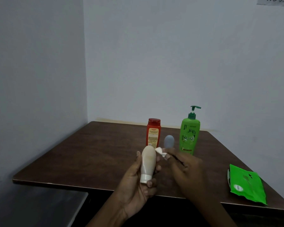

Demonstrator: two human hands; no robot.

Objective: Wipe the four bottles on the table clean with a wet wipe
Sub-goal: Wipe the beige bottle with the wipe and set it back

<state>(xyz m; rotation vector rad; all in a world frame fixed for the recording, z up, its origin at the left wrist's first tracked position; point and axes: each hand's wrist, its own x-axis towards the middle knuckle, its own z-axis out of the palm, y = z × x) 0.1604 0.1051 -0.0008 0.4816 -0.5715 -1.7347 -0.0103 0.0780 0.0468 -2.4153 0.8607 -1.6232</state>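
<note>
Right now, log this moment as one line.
left hand: holds white bottle | right hand: wet wipe at bottle | standing: red bottle, grey bottle, green pump bottle

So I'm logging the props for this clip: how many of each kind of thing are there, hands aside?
Bottles: 4 (cream, red, grey, green pump)
Wet wipes: 1
Wipe packs: 1
Total: 6

Cream tube [148, 163] with white cap, white wipe [161, 152], red-orange bottle [153, 132] with pale yellow label, grey bottle [169, 141], bright green pump bottle [189, 134], green packet [247, 185], dark brown tabletop [92, 154].
</note>
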